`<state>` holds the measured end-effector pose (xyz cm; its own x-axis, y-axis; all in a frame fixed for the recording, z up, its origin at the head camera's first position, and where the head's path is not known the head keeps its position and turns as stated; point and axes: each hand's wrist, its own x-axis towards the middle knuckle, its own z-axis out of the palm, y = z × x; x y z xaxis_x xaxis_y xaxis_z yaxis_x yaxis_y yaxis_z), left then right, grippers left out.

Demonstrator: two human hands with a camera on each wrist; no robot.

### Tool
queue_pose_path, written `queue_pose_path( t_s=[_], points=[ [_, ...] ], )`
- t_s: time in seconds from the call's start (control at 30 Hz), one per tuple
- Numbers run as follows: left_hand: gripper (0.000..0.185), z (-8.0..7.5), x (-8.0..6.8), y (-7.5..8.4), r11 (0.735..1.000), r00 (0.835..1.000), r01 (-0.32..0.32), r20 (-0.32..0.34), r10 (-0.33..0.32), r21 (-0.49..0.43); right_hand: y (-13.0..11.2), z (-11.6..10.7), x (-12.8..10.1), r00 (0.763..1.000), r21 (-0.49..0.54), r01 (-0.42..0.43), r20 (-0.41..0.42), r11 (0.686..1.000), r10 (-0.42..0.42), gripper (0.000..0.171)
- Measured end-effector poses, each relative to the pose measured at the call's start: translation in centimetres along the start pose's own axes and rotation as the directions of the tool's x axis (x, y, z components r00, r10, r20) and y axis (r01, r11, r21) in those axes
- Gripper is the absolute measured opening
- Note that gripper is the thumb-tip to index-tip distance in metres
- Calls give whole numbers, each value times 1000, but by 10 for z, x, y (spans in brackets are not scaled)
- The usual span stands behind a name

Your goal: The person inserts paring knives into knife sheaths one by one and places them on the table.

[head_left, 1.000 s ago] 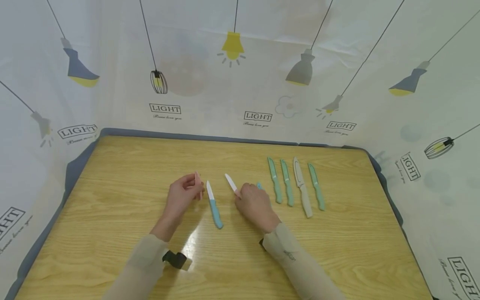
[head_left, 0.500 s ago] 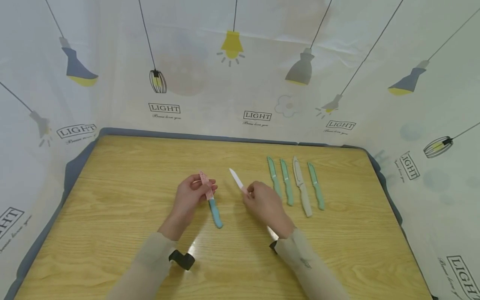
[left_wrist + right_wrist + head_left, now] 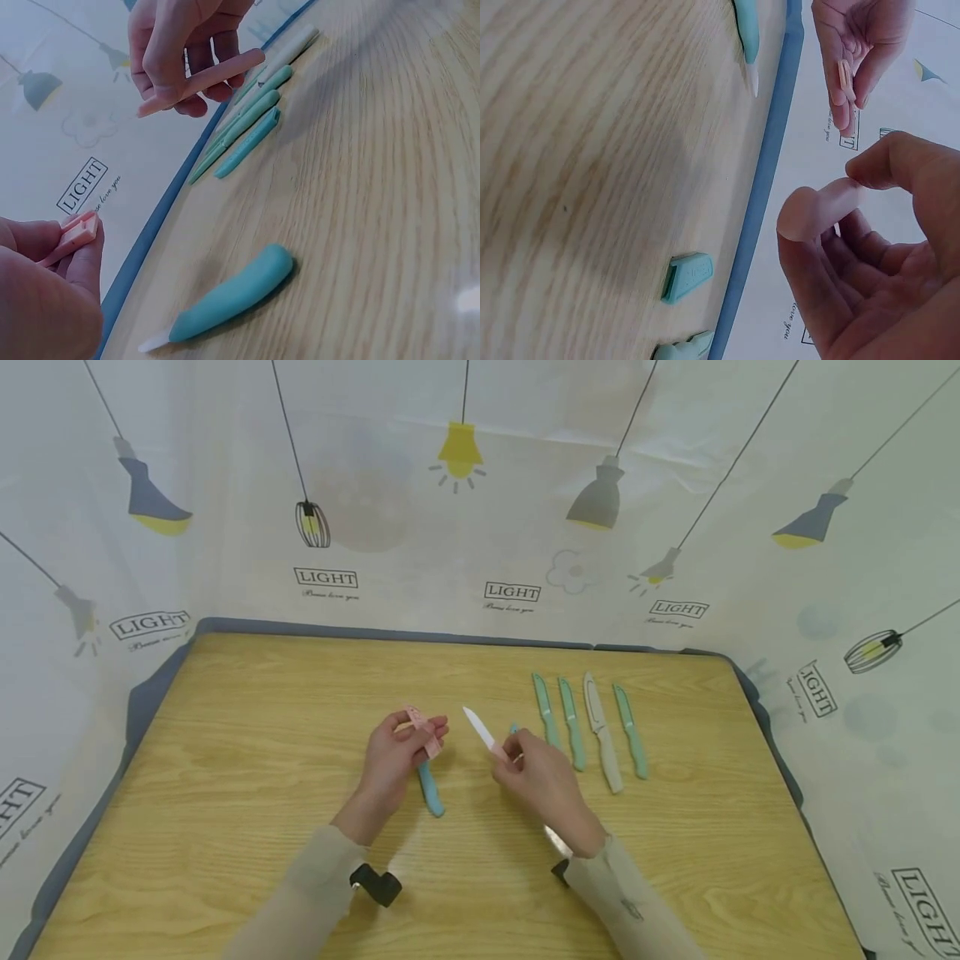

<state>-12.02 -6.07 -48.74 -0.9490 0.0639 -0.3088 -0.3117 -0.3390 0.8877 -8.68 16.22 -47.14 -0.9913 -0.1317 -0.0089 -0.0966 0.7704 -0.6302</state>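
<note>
The pink sheath (image 3: 423, 732) is pinched between the thumb and curled fingers of the left hand (image 3: 396, 758), raised slightly above the middle of the wooden table (image 3: 225, 760); in the left wrist view its open end (image 3: 71, 238) shows beside the fingertips. The pink-handled knife (image 3: 487, 743) is gripped by the right hand (image 3: 542, 772), fingers curled round the handle, its bare white blade pointing up and away toward the sheath, the two well apart; the left wrist view shows the pink handle (image 3: 202, 81) lying across those fingers, and the right wrist view shows the handle end (image 3: 817, 210) within the curled hand. Below the left hand, a blue-handled knife (image 3: 430, 785) lies flat on the table with its white blade uncovered, the blade end partly hidden by that hand. Just behind the right hand, a small blue sheath (image 3: 514, 728) lies on the table, mostly hidden. To the right, four sheathed knives lie in a row, roughly parallel: two green knives (image 3: 558, 722), a beige knife (image 3: 603, 735) and a further green knife (image 3: 632, 731). A printed curtain (image 3: 480, 510) with lamp motifs and the word LIGHT encloses the table on three sides.
</note>
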Motion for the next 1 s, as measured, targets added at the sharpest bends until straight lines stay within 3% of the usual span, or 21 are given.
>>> queue_pose_path(
  t_s=[0.3, 0.7, 1.0],
  points=[
    [42, 7, -1, 0, 999, 1000, -17, 3, 18, -38, 4, 2, -9, 992, 102, 122, 13, 987, -124, 16],
    [38, 22, 1, -1, 991, 998, -55, -1, 55, -124, 11, 3, -18, 991, 278, 107, 51, 955, -126, 19],
    [36, 29, 1, 3, 989, 999, -48, -3, 48, -141, 9, 2, -22, 993, 337, 55, 78, 940, -86, 15]
  ],
)
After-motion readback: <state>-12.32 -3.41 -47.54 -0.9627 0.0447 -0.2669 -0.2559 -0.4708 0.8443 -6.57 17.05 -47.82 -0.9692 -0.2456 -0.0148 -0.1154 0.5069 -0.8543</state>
